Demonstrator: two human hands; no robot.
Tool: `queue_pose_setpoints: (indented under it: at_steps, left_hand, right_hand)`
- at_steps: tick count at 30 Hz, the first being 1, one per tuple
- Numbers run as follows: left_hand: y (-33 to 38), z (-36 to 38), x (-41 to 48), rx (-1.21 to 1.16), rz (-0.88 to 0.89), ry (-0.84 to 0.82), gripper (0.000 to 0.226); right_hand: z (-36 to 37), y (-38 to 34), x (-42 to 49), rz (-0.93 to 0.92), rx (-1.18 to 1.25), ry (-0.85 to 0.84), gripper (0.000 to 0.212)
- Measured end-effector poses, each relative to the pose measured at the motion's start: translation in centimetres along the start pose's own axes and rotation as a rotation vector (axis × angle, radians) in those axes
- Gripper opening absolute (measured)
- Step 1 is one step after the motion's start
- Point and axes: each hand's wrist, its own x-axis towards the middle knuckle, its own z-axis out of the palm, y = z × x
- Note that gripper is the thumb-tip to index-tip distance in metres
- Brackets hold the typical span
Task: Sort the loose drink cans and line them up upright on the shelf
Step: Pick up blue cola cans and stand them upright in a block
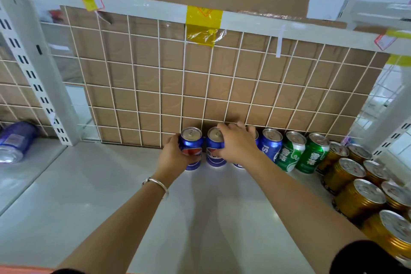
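Note:
A row of upright cans stands against the wire grid at the back of the white shelf (111, 196). My left hand (175, 153) grips the leftmost blue can (191, 140) from its left side. My right hand (238, 144) reaches over the second blue can (214, 138), thumb on its front, fingers spread over a third blue can that is mostly hidden. To the right stand another blue can (270, 142), then two green cans (291, 151) (313, 153).
Several gold cans (355, 198) stand packed at the shelf's right side. A blue can (15, 140) lies on its side on the neighbouring shelf at the left, beyond a white upright post (44, 87). Cardboard backs the grid (200, 87).

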Motion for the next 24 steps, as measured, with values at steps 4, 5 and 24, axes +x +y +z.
queue_pose_setpoints:
  at_steps: [4, 5, 24]
  left_hand:
    - [0.8, 0.9, 1.6, 0.029, 0.016, -0.004, 0.072]
    - [0.9, 1.1, 1.9, 0.049, 0.029, -0.01, 0.074]
    - [0.7, 1.4, 1.2, 0.039, 0.029, 0.005, 0.086]
  right_hand:
    - [-0.8, 1.0, 1.6, -0.011, -0.106, -0.047, 0.063]
    - [-0.8, 1.1, 1.9, -0.023, -0.118, -0.061, 0.064]
    - [-0.5, 5.0, 0.4, -0.028, 0.067, -0.118, 0.087]
